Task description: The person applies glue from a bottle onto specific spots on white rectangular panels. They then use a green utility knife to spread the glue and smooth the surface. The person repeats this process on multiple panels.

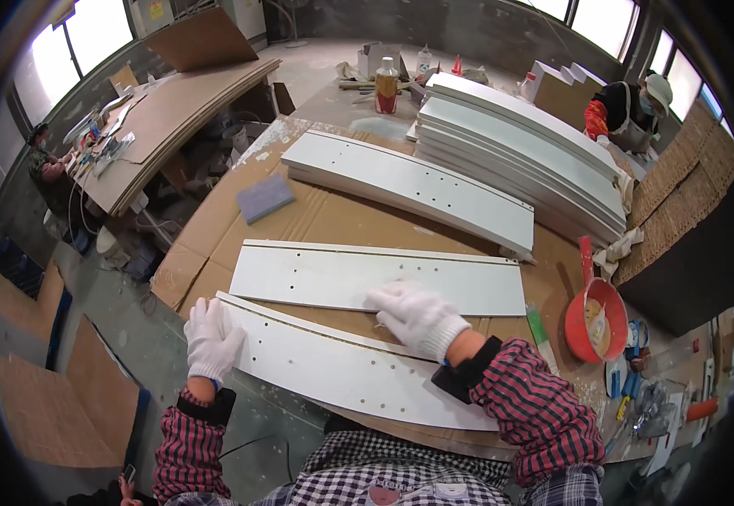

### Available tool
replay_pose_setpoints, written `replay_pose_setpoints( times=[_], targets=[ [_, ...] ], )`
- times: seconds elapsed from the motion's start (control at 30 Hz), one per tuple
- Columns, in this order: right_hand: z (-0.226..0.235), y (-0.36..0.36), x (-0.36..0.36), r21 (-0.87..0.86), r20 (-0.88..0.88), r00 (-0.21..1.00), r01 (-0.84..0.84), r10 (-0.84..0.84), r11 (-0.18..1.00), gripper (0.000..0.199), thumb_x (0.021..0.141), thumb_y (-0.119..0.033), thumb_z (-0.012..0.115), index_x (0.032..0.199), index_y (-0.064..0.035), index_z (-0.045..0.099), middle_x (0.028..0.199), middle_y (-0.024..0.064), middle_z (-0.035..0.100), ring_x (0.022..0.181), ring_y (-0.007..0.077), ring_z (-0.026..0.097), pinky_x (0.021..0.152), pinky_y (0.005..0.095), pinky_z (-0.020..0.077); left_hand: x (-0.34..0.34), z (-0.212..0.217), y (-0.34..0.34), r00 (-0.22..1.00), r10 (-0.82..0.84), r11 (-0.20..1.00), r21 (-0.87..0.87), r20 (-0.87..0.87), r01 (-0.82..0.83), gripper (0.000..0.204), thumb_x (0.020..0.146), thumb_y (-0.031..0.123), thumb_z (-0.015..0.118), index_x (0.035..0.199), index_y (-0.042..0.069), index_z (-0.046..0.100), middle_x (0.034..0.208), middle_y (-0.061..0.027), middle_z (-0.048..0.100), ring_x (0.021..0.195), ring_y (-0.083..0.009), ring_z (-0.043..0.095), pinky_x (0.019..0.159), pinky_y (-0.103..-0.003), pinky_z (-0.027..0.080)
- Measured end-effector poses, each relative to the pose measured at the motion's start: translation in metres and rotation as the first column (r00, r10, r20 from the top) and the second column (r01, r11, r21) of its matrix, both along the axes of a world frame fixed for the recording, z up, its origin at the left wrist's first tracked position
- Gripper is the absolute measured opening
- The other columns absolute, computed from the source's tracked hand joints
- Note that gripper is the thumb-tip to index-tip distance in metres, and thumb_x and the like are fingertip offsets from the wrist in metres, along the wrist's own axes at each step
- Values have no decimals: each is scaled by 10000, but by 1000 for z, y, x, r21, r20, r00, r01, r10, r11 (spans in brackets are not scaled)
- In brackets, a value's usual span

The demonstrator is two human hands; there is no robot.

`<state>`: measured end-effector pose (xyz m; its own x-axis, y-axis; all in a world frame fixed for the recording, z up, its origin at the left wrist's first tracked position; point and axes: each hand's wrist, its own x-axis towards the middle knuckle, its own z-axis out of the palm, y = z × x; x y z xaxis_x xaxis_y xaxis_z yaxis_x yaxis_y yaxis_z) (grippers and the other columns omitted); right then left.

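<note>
My left hand (pixel 213 339), in a white knit glove, grips the left end of the nearest white panel (pixel 341 363). That panel lies at the table's front edge, with a groove along its far edge, small holes and a curved near edge. My right hand (pixel 417 316), also gloved in white, is over the gap between this panel and a second white panel (pixel 333 276). Its fingers are bent and blurred; whether anything is under them cannot be made out. Beyond lies a third drilled panel (pixel 400 179), which appears to rest on another piece.
A grey-purple sanding block (pixel 266 199) lies on the cardboard (pixel 202 244). White panels (pixel 518 152) are stacked at the back right. At right are a red dipper (pixel 596 325), a green-handled brush (pixel 537 325) and tools. Co-workers (pixel 632 114) stand at far right and far left.
</note>
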<state>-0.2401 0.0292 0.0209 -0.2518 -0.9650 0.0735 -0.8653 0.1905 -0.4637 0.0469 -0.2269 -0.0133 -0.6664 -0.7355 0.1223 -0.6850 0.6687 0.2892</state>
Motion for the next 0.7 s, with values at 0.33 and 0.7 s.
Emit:
replay_pose_setpoints(
  times=[0.33,0.7],
  targets=[
    [12,-2,-78,262,-195,945,309,-263,914,236,880,-315,632,997,-142,743,981,138,703,950,346,656,804,445,533,-130,40,11,922,-384,901,242,52,361,688,765,358,705,1337,23,520,1276,-223,535,1137,-396,553,965,-459,451],
    [11,-43,-85,431,-131,906,417,-402,800,404,859,-526,658,954,-141,735,982,123,718,951,318,678,826,420,533,-163,53,3,790,-485,867,329,375,375,599,772,360,719,1281,103,536,1280,-149,492,1189,-359,546,957,-458,482]
  ],
)
